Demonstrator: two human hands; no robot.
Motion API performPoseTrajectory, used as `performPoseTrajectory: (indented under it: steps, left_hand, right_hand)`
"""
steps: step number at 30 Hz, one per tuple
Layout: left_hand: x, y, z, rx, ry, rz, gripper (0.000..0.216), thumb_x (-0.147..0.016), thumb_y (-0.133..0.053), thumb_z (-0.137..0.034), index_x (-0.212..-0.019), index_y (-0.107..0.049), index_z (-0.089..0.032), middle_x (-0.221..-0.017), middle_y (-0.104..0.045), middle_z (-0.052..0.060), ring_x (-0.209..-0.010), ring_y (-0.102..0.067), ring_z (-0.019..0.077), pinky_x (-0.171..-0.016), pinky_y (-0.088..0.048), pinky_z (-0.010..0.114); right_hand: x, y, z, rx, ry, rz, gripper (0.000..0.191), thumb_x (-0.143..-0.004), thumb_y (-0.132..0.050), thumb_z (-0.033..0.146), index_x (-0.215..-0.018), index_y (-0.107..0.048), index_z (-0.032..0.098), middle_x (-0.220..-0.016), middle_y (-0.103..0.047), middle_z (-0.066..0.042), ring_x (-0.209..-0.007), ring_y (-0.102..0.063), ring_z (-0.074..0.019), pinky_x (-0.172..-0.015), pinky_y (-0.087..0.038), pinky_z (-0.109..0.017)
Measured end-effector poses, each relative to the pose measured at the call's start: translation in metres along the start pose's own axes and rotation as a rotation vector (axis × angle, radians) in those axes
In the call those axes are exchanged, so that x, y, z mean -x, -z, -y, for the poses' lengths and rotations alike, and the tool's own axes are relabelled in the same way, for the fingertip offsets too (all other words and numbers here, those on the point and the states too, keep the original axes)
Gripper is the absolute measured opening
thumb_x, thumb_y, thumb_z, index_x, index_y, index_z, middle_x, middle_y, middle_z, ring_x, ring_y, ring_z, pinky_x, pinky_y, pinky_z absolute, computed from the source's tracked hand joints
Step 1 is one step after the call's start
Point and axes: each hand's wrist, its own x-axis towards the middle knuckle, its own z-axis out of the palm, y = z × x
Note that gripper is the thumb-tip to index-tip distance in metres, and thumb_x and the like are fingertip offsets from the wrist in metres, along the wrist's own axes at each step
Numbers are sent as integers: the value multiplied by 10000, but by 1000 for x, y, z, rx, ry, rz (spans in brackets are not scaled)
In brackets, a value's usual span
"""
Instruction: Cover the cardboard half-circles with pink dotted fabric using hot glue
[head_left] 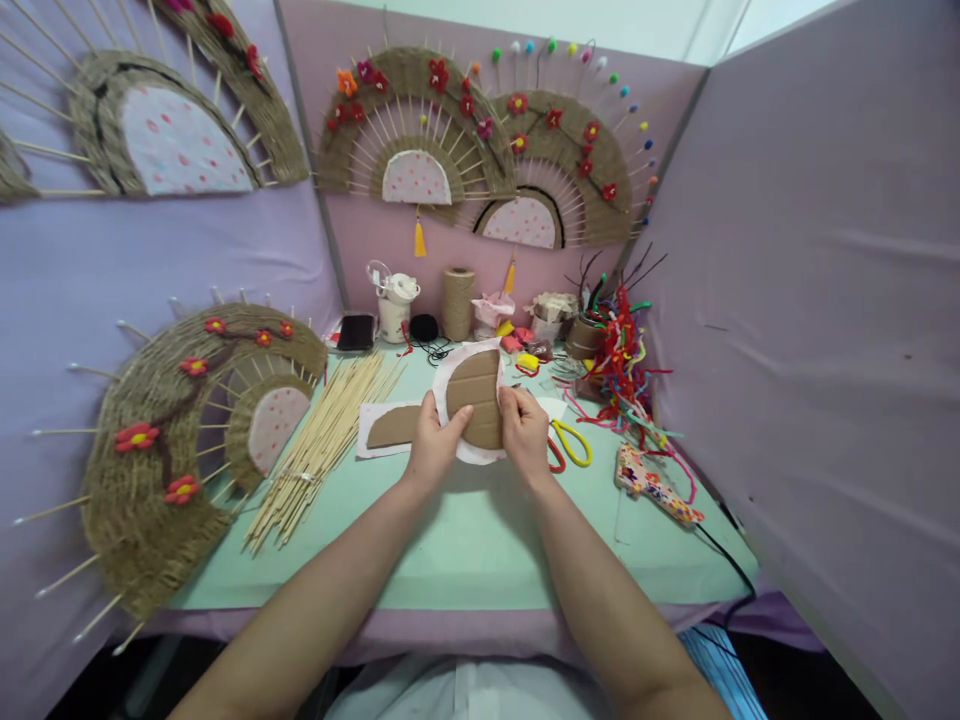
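My left hand (433, 438) and my right hand (525, 432) both grip a half-round brown cardboard piece backed by white fabric (474, 395), held just above the mint green table (480, 540). The left fingers pinch its left edge and the right fingers pinch its right edge. A second cardboard piece on white fabric (390, 425) lies flat on the table just left of my left hand.
A bundle of wooden skewers (322, 445) lies to the left. A woven fan with red flowers (180, 440) leans at the left edge. Scissors (570, 442), a patterned glue gun (656, 485), pipe cleaners (622, 365) and a twine spool (457, 303) stand right and behind.
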Motion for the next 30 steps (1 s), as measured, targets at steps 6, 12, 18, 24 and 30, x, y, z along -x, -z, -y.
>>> performPoseTrajectory:
  steps: [6, 12, 18, 24, 30]
  left_hand:
    - [-7, 1, 0, 265, 112, -21, 499, -665, -715, -258, -1115, -510, -189, -1116, -643, 93, -979, -616, 213, -907, -459, 404]
    - [-6, 0, 3, 275, 59, -45, 460, -676, -708, -226, -1089, -508, -195, -1129, -633, 91, -1014, -601, 208, -924, -451, 400]
    - [-1, -4, 5, 193, -45, -116, 404, -683, -703, -226, -1041, -516, -200, -1105, -627, 65, -975, -598, 170, -916, -456, 354]
    - [-3, -3, 4, 245, -14, -119, 400, -691, -695, -231, -1044, -509, -203, -1112, -626, 75, -1009, -593, 184, -922, -454, 371]
    - [-7, 1, 5, 226, -21, -140, 415, -713, -674, -255, -1083, -490, -211, -1160, -613, 85, -1046, -587, 191, -928, -451, 372]
  right_hand:
    - [-9, 7, -6, -536, -412, 245, 529, -780, -486, 630, -916, -706, 169, -765, -658, -56, -672, -573, -162, -636, -446, -282]
    - [-4, 4, -9, -371, -343, 266, 396, -750, -586, 545, -790, -698, 167, -704, -662, -22, -680, -567, -177, -638, -441, -286]
    - [4, 1, 2, -1, -24, 110, 370, -799, -543, 483, -635, -643, 166, -677, -595, -12, -690, -514, -159, -637, -396, -257]
    - [0, 5, -2, -214, -229, 185, 543, -841, -393, 587, -805, -709, 147, -700, -642, -49, -643, -531, -161, -579, -405, -261]
    - [1, 4, -9, -74, -234, 215, 492, -793, -495, 576, -570, -603, 151, -479, -444, 27, -500, -358, -106, -470, -266, -238]
